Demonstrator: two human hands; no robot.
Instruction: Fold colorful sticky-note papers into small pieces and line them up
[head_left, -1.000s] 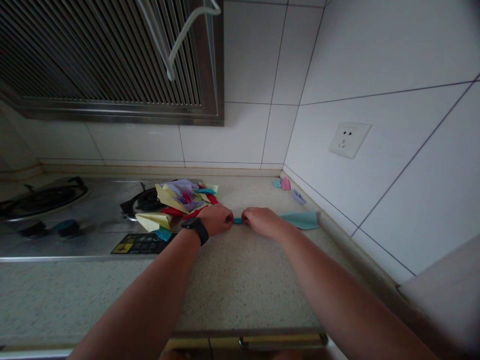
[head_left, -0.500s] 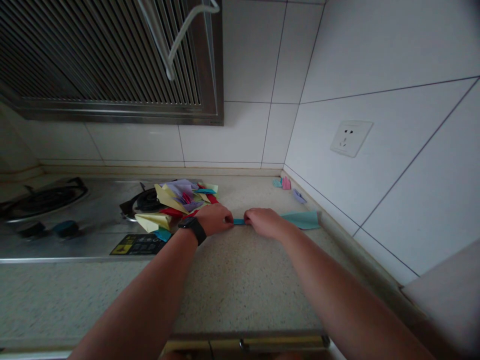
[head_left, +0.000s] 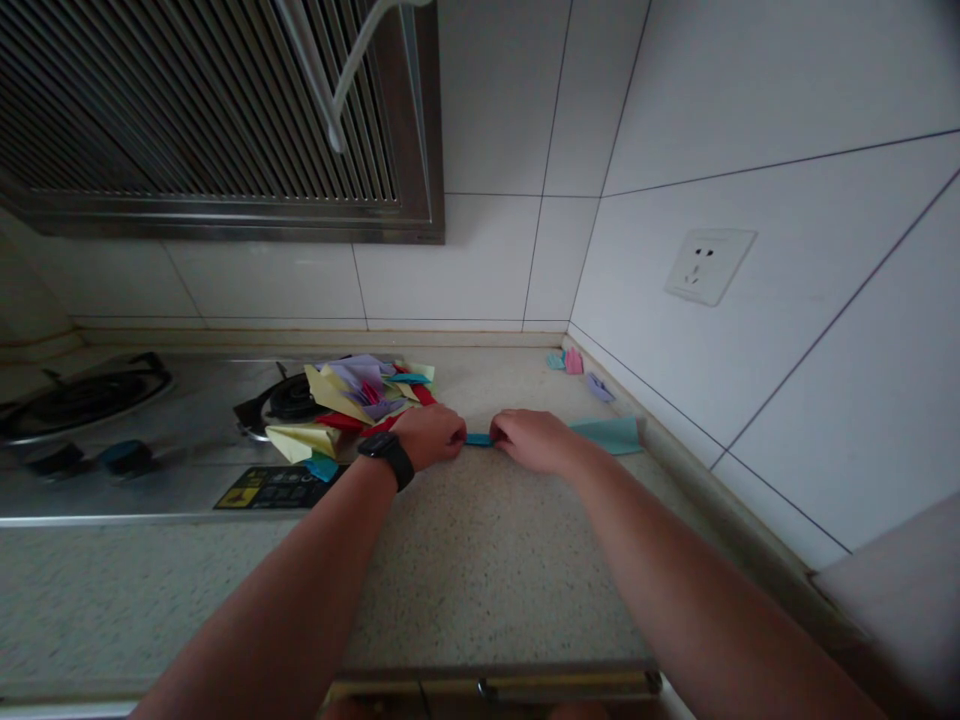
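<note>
Blue strip (head_left: 478, 439) between left-hand fingers (head_left: 456, 437) and right-hand fingers (head_left: 500, 431).

A kitchen is identified by a metal cooktop (head_left: 199, 405) set in a speckled countertop (head_left: 487, 570), overhung by a slatted range hood (head_left: 225, 220) and backed by white wall tiles (head_left: 491, 265), where a socket (head_left: 709, 266) is mounted.

Paper strip (head_left: 478, 440), toward six o'clock: plain blue. Paper sheet (head_left: 609, 436), four o'clock: pale blue-green. Paper pile (head_left: 361, 380), near nine o'clock: lilac, light yellow, red, pink, blue mixed. Small papers (head_left: 574, 361), three o'clock: pink, light blue, lilac. Watch (head_left: 387, 457), eight o'clock: black. Sticker (head_left: 289, 487), eight o'clock: black with yellow. Countertop (head_left: 487, 570), six o'clock: pale greyish, finely dark-speckled. Hood (head_left: 202, 110), ten o'clock: grey, closely striped. Wall tiles (head_left: 499, 120), twelve o'clock: white, thin dark lines.
</note>
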